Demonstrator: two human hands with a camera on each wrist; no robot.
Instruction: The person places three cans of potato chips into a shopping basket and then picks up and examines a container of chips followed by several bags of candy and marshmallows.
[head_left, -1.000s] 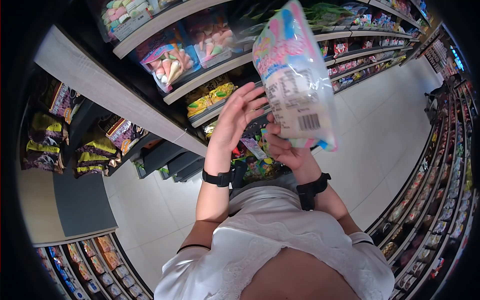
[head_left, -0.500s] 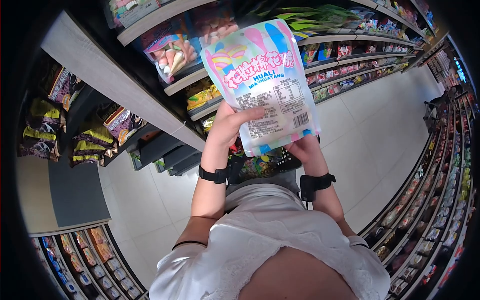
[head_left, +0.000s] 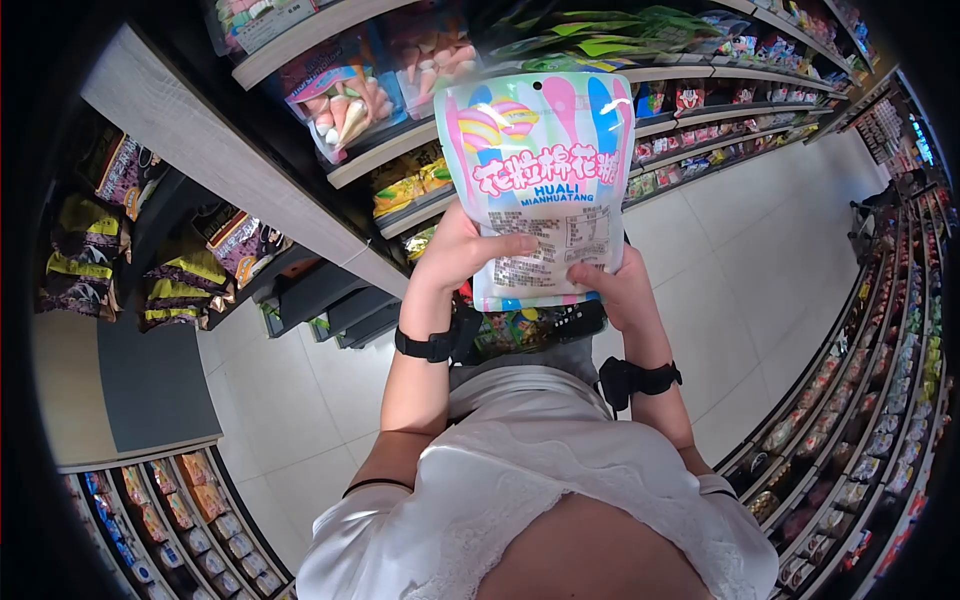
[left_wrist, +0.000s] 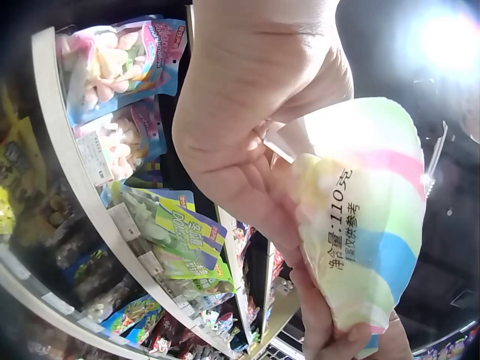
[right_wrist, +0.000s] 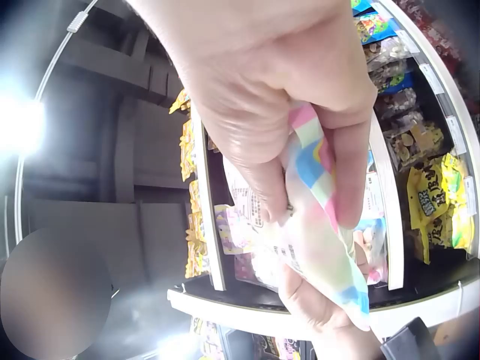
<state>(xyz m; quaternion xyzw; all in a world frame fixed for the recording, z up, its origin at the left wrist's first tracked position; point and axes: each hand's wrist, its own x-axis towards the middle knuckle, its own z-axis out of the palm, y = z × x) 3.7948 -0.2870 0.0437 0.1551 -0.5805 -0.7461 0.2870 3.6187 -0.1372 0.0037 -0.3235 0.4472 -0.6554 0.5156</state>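
Observation:
A pastel bag of marshmallows (head_left: 540,185) is held upright in front of the body, its printed back with small text facing the head camera. My left hand (head_left: 450,255) grips the lower left side, thumb across the text panel. On the lower right edge my right hand (head_left: 620,290) pinches the bag, thumb on the back face. The left wrist view shows the bag's bottom (left_wrist: 367,225) with 110 g printed on it. In the right wrist view, the right hand (right_wrist: 277,90) has thumb and fingers on either side of the bag (right_wrist: 315,217).
Candy shelves stand ahead, with cone-shaped marshmallow bags (head_left: 345,105) and yellow packets (head_left: 410,190) close beyond the left hand. Dark purple snack bags (head_left: 235,245) hang at the left. A long curved shelf (head_left: 860,400) lines the right, past the tiled floor (head_left: 700,330).
The bag, blurred and tilted in the right hand a second ago, now stands straighter and lower. The left hand came in to grip it, and the right thumb moved onto its back face.

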